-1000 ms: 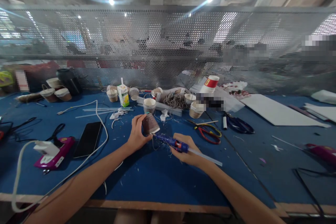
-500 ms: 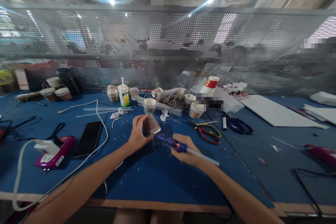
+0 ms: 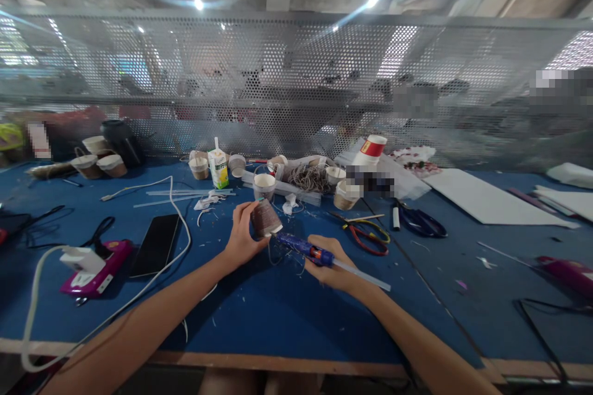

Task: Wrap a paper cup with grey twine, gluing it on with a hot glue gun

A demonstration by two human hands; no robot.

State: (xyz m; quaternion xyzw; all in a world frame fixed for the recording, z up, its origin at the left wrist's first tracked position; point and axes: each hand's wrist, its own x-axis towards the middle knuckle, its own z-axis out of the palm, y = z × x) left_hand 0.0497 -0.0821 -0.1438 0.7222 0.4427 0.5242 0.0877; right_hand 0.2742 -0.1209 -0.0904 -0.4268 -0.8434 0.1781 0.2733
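In my left hand (image 3: pixel 244 236) is a small brown paper cup (image 3: pixel 265 218), tilted over, its pale rim toward me. The fingers and thumb close round its left side. My right hand (image 3: pixel 330 262) grips a blue hot glue gun (image 3: pixel 303 248) with a clear glue stick (image 3: pixel 361 274) sticking out of its back end. The gun's nozzle points left and is at the cup's lower rim; whether it touches I cannot tell. Beyond the cup stands another small cup (image 3: pixel 264 187) with a string handle.
Scissors with red and yellow handles (image 3: pixel 370 236) lie right of my right hand, near dark blue scissors (image 3: pixel 421 221). A phone (image 3: pixel 156 245), a purple power strip (image 3: pixel 99 271) and a white cable lie left. A drink carton (image 3: pixel 218 168), twine bundle (image 3: pixel 309 178) and several cups line the back.
The glue gun and my right hand have shifted slightly right. The brown cup in my left hand has moved a touch left and up.
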